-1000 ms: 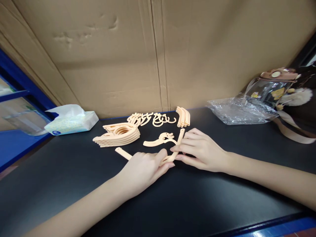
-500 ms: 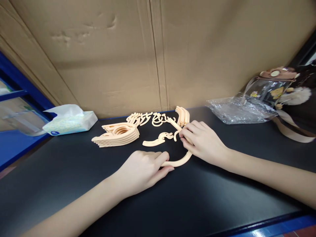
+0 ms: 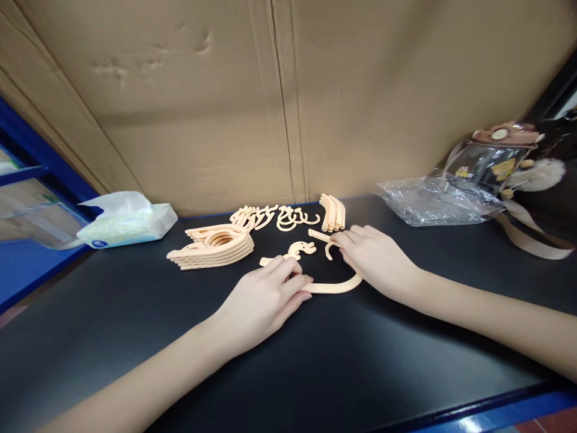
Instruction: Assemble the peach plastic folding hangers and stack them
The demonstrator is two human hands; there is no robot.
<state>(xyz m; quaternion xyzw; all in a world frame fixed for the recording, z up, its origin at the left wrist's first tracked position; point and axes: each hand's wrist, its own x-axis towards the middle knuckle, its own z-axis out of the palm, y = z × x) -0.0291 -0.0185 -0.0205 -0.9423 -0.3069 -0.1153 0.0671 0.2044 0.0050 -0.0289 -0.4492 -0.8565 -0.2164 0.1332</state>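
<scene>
A cream plastic clothes hanger with a curved lower bar lies between my two hands, low over the table. My left hand is closed, pinching one end of the bar between thumb and fingers. My right hand wraps around the hanger's other side, hiding its middle; a straight arm and a small hook stick out past the fingers. Just beyond my left hand is a loose cream hanger piece, partly covered by the fingers. To the left sits a stack of cream hanger pieces.
Several cream hooks lie in a row at the back of the black table, beside a bundle of curved arms. A tissue pack stands left. Clear plastic wrap and a bottle are right. Cardboard rises behind.
The hanger has turned and shifted slightly away from me and to the right. My left hand has moved up with it and now overlaps the loose piece. My right hand has slid slightly right.
</scene>
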